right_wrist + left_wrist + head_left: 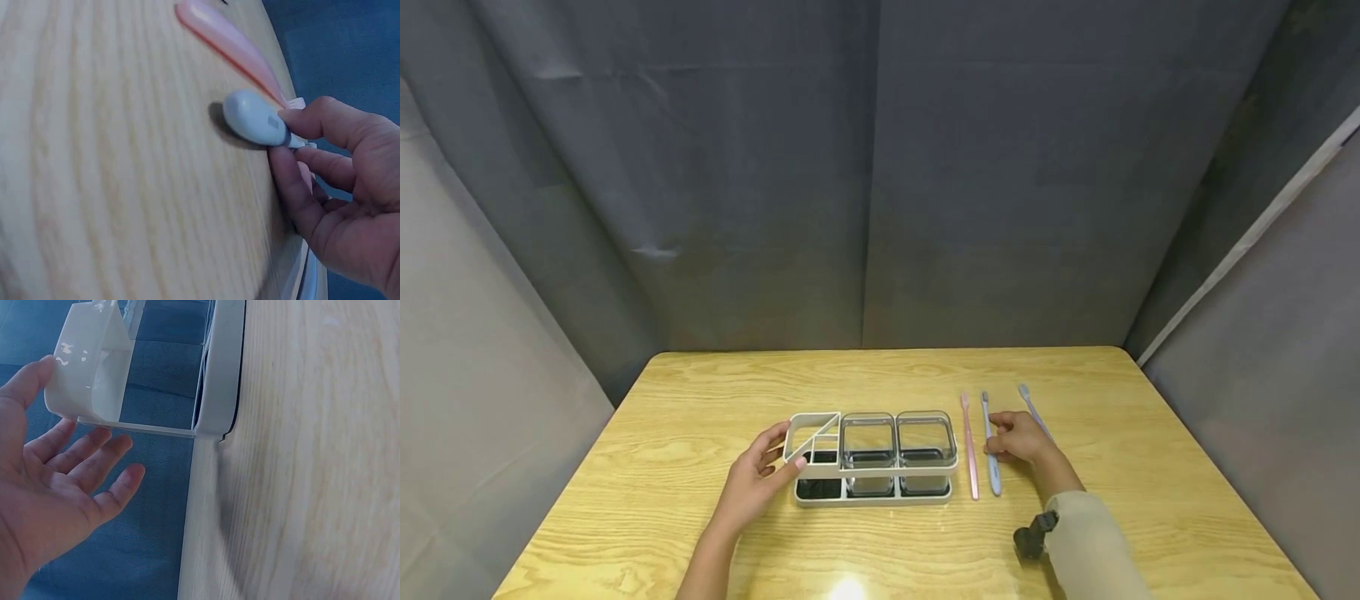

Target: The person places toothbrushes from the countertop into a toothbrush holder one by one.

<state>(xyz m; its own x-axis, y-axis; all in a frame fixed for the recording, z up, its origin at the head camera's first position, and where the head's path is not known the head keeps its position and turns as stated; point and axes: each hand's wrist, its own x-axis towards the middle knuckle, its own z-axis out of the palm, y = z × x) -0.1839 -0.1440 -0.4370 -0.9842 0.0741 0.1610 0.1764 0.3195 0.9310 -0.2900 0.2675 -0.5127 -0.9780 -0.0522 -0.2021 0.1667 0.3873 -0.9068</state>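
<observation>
Two grips: pinching middle brush (995,479) with right hand (1021,437), between pink brush (971,458) and rightmost brush (1028,401); holding left end of rack (895,472) with left hand (752,485), thumb in front.

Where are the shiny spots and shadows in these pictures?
Head view: a white glare spot on the table at the bottom edge; left wrist view: small bright glints on the white holder; right wrist view: a dark shadow hugging the handle end of the blue toothbrush.
</observation>
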